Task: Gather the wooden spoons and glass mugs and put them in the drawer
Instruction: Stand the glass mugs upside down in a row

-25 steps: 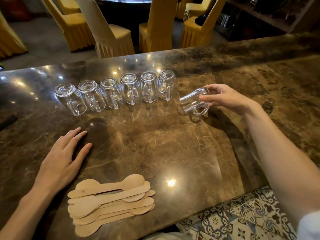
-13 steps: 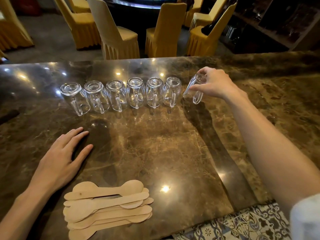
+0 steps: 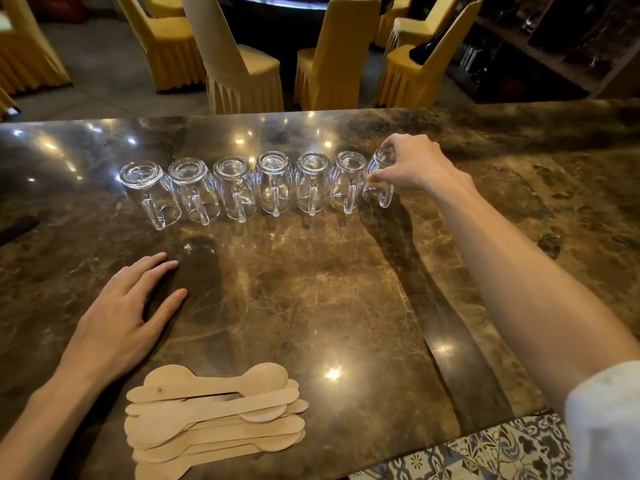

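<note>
- A dim dining room lies beyond the counter: chairs point(image 3: 242, 67) in yellow covers stand around a dark round table point(image 3: 277, 15), with dark shelving point(image 3: 554, 46) along the right wall.
- A wide counter point(image 3: 346, 289) of polished brown marble fills the near view (ceiling lights glint across it). A patterned tiled floor point(image 3: 485, 452) shows past its near right corner.
- The right arm, bare below a white sleeve point(image 3: 606, 420), stretches across the stone to the right end of the mug row.
- The left hand point(image 3: 121, 317) lies flat on the counter at the near left. It is palm down with fingers straight and slightly spread, holding nothing, just beyond the spoons and apart from them.
- The wooden spoons point(image 3: 214, 417) lie in a loose flat pile at the near edge, left of centre, with bowls pointing both ways.
- Six glass mugs point(image 3: 273, 185) stand upside down, side by side in a row across the far middle of the counter, handles turned toward the person.
- The right hand point(image 3: 412, 164) grips a seventh mug point(image 3: 379, 185) from above, fingertips curled over its upturned base and thumb on its side.
- The seventh mug is also inverted, leaning a little, just beside the sixth. Whether its rim rests on the stone I cannot tell.
</note>
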